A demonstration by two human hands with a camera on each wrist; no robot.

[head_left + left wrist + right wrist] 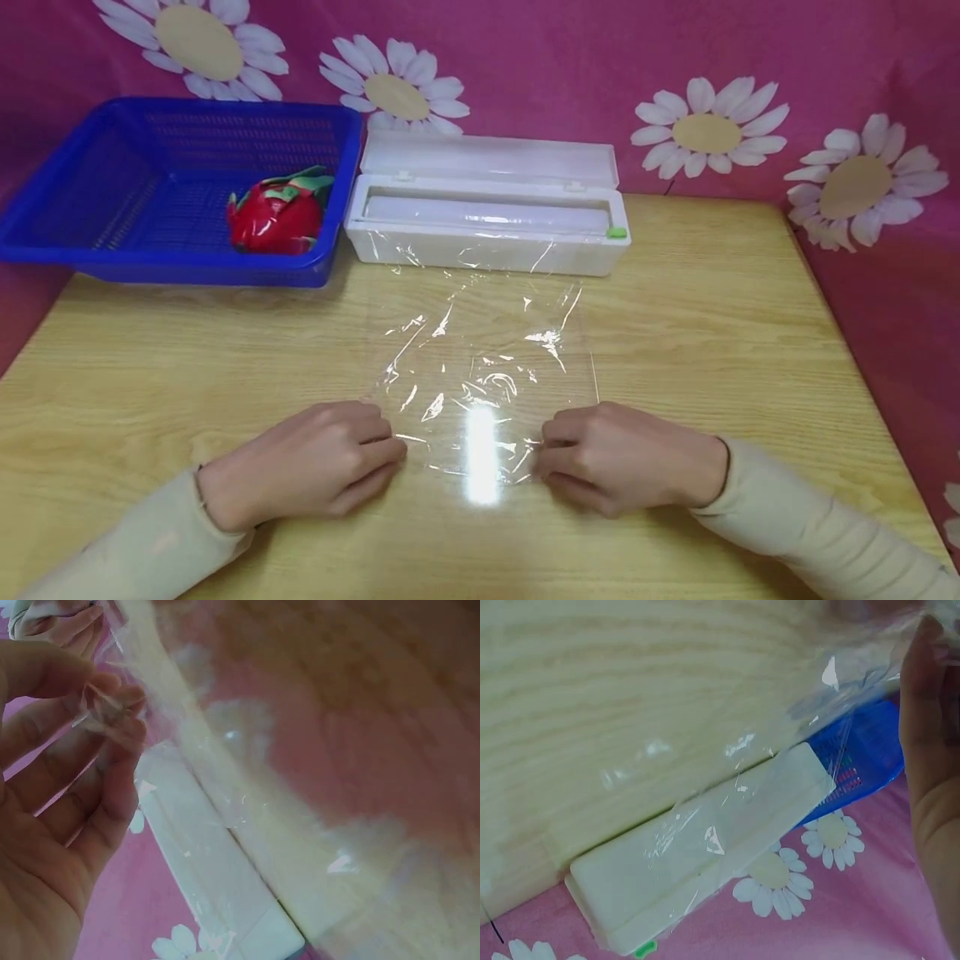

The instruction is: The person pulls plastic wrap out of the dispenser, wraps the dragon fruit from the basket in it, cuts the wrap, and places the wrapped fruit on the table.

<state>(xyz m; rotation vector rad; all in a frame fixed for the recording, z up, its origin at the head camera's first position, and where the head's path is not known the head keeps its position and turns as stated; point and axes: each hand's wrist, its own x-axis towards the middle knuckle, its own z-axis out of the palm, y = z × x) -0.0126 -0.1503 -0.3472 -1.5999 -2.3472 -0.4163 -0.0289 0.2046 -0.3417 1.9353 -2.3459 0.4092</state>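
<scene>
The left hand (pixel 307 462) pinches the near left corner of a sheet of clear wrap (pixel 487 367), with its fingers (pixel 112 712) curled tight on the thin film. The right hand (pixel 622 454) pinches the near right corner the same way, knuckles up and fingers tucked under. Both hands sit low on the table (pixel 750 333), well apart, with the shiny wrap between them. The wrap is crinkly and see-through. It runs from the hands across the wood to a long white box (pixel 487 225) at the back of the table. The box lid is flipped up, and a roll of wrap (pixel 487 212) lies inside it. A small green slider (pixel 617 232) sits at the right end of the box. Just beside the box, on its left, is a blue basket (pixel 150 192). A red toy fruit with green leaves (pixel 279 215) lies in the basket's right corner. Behind it all hangs a pink cloth with big white daisies (pixel 705 129).
</scene>
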